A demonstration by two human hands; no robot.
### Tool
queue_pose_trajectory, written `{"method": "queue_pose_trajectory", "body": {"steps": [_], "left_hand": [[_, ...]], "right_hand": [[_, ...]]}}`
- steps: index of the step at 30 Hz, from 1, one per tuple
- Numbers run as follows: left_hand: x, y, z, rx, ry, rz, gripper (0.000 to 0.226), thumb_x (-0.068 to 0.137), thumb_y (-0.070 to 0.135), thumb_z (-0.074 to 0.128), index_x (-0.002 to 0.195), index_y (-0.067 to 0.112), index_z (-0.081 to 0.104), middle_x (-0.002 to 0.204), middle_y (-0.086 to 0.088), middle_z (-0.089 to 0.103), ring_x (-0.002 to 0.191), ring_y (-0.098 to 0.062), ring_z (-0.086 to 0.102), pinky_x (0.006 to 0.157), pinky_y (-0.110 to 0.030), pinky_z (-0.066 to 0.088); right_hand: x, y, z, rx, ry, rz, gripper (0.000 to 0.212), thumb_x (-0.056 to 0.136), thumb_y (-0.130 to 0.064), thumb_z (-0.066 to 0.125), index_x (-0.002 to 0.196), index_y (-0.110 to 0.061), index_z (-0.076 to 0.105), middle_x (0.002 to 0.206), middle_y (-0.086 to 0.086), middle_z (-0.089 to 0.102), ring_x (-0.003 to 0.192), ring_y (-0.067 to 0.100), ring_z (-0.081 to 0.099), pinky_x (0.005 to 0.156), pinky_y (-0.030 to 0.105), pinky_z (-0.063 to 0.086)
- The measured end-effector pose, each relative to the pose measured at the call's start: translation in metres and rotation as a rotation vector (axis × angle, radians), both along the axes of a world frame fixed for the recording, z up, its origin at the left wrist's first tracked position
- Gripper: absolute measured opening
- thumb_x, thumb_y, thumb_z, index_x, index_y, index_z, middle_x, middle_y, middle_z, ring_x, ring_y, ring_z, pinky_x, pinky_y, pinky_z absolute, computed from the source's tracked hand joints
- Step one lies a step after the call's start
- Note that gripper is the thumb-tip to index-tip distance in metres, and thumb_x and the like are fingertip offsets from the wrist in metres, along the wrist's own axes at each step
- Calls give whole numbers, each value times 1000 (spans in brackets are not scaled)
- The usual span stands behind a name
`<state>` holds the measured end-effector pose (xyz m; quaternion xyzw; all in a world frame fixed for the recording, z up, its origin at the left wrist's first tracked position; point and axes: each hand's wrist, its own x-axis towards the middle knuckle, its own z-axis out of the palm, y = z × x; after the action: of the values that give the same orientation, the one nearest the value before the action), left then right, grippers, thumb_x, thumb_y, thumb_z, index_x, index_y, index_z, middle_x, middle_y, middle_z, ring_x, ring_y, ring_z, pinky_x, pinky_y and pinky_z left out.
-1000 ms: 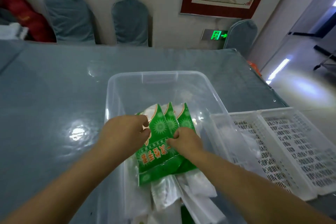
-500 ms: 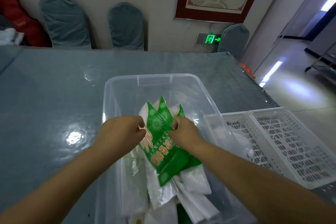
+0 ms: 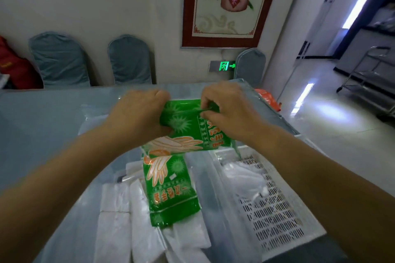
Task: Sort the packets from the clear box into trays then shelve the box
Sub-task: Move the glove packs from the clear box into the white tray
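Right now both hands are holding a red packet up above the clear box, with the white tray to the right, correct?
Not quite: the packet is green, not red, as the head view shows. The left hand and right hand do hold it above the clear box, with the white tray to the right.

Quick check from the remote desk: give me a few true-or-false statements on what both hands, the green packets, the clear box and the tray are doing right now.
1. Both the left hand and the right hand grip green packets. True.
2. The held packets rest flat on the white tray. False: they are lifted above the clear box.
3. Another green packet lies in the box on white packets. True.
4. The tray stands left of the box. False: it stands on its right.
5. The tray holds only green packets. False: white ones lie there.
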<state>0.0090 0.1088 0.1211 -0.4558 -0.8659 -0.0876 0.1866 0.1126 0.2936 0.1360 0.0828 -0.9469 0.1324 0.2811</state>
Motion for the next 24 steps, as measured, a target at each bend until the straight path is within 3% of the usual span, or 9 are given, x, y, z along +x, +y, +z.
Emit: {"method": "queue_pose_trajectory", "body": {"steps": [1, 3, 7, 9, 12, 14, 17, 20, 24], "left_hand": [[6, 13, 4, 6, -45, 32, 44, 59, 44, 77, 85, 24, 48, 81, 1, 57, 70, -22, 52, 56, -30, 35], [21, 40, 7, 11, -97, 75, 41, 62, 44, 76, 78, 29, 41, 76, 6, 49, 66, -18, 43, 50, -27, 26], [48, 97, 10, 90, -119, 82, 37, 64, 39, 76, 80, 25, 46, 78, 4, 48, 69, -22, 46, 57, -30, 31], [59, 127, 13, 116, -135, 75, 36, 63, 39, 75, 81, 25, 48, 77, 5, 49, 68, -20, 44, 55, -29, 32], [75, 178, 5, 76, -216, 45, 37, 62, 41, 76, 79, 27, 45, 69, 8, 47, 67, -20, 46, 53, -27, 31], [88, 211, -14, -4, -318, 63, 38, 64, 41, 75, 78, 27, 43, 68, 7, 45, 70, -22, 49, 58, -30, 36], [105, 249, -56, -213, -464, 114, 35, 70, 36, 73, 89, 19, 49, 85, -3, 56, 81, -27, 56, 68, -35, 47], [126, 268, -99, -445, -611, 159, 38, 75, 30, 70, 106, 15, 52, 103, -8, 61, 88, -25, 57, 70, -33, 45], [157, 276, -143, -652, -724, 211, 40, 79, 23, 68, 114, 12, 51, 114, -9, 58, 99, -25, 56, 71, -31, 41]], "right_hand": [[4, 13, 2, -7, 10, -14, 17, 66, -12, 75, 69, -16, 58, 70, -11, 53, 70, 15, 52, 73, 38, 42], [14, 40, 1, -52, 8, -48, 16, 68, -13, 76, 72, -16, 60, 71, -14, 51, 74, 12, 49, 79, 37, 40], [36, 100, -9, -328, 37, -109, 25, 69, -13, 76, 80, -19, 54, 84, -5, 55, 80, 15, 51, 77, 39, 47], [48, 133, -14, -496, 56, -108, 36, 70, -11, 76, 91, -17, 48, 92, -1, 54, 83, 10, 52, 74, 28, 49], [65, 183, -26, -630, 29, -105, 58, 70, -8, 77, 116, -17, 43, 100, -4, 50, 85, -9, 48, 68, -1, 40], [75, 213, -45, -649, -91, -123, 59, 71, -6, 76, 120, -16, 46, 100, -5, 51, 81, -10, 48, 62, -6, 36], [91, 252, -89, -533, -362, -162, 39, 73, -9, 75, 108, -18, 60, 98, -4, 57, 78, 0, 51, 69, 1, 40], [107, 272, -138, -360, -593, -134, 19, 74, -18, 74, 87, -26, 63, 83, -9, 60, 75, 9, 57, 73, 30, 50], [123, 273, -185, -266, -741, -60, 10, 75, -19, 70, 79, -27, 65, 76, -8, 63, 73, 11, 59, 64, 27, 47]]}}
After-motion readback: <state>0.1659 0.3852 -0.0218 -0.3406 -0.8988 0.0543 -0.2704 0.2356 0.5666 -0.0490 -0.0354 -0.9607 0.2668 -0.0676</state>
